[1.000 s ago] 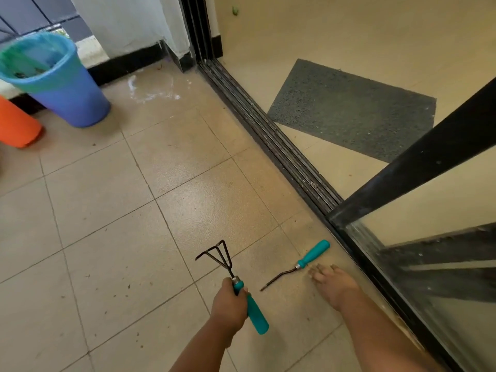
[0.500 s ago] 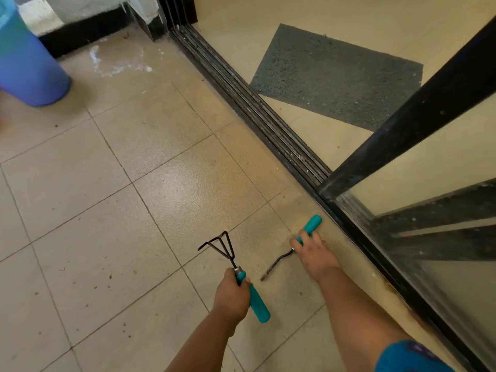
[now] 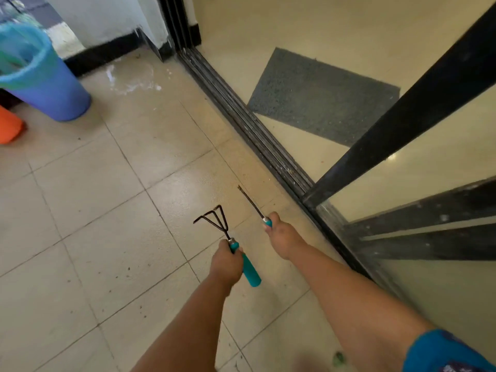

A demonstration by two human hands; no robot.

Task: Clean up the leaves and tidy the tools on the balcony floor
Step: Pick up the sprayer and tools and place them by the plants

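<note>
At the upper left of the frame a blue bin stands on the balcony floor, lined with a teal bag; what lies inside it cannot be made out. Just below it, at the left edge, part of an orange container shows. A black sliding-door track runs diagonally from top centre down to the lower right, and a dark door frame with glass crosses the right side; a grey mat lies on the inner floor beyond the track. Wide bare tile lies open across the left and centre. The left hand, at lower centre, is closed round the teal handle of a three-pronged hand rake, prongs pointing up the frame. The right hand, just right of it near the track, grips a thin-shafted tool whose rod points toward upper left. Small dark specks dot the beige tiles, and a green leaf lies at the bottom edge.
</note>
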